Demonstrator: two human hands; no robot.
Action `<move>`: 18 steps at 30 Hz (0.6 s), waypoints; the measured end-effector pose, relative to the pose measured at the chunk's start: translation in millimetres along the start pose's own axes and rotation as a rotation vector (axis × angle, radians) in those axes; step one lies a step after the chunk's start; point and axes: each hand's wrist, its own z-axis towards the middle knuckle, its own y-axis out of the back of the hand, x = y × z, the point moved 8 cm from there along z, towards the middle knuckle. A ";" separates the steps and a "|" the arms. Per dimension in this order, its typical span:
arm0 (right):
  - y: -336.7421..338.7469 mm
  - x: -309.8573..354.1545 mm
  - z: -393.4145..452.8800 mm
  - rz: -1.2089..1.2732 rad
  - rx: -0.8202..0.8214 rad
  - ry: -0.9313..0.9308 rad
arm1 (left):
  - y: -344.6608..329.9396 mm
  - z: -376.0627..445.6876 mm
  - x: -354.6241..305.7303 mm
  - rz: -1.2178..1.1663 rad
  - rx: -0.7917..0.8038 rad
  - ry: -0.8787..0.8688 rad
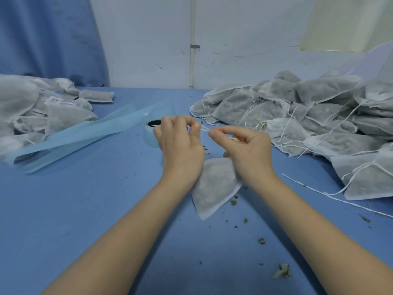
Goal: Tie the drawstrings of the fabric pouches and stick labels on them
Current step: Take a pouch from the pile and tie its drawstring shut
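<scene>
As two hands (pixel 205 143) pinch drawstrings (pixel 205 128) — one pouch (pixel 212 186).

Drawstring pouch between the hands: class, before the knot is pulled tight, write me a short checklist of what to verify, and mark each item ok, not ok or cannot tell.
1. Both string ends held: left hand and right hand each pinch the drawstring. Ok.
2. Pouch resting on the blue table, under the wrists. Ok.
3. Pouch mouth drawn closed: hidden by the right hand. Cannot tell.
4. Knot already formed: string too thin and blurred. Cannot tell.
5. Label roll close by, just beyond the left hand. Ok.
6. Work area free of spilled bits: crumbs lie scattered on the table. Not ok.
</scene>
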 end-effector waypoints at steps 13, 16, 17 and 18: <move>29.5 -31.4 4.3 0.402 -0.272 -0.278 | -62.0 -34.5 33.4 -0.865 0.515 0.763; 20.6 -16.6 7.1 0.235 -0.027 -0.096 | -59.5 -33.2 39.8 -0.868 0.487 0.795; 16.7 -10.6 6.0 0.128 0.056 -0.016 | -58.0 -33.5 40.7 -0.866 0.474 0.813; 12.6 -6.1 4.2 0.030 0.128 0.052 | -57.2 -33.8 41.9 -0.866 0.465 0.833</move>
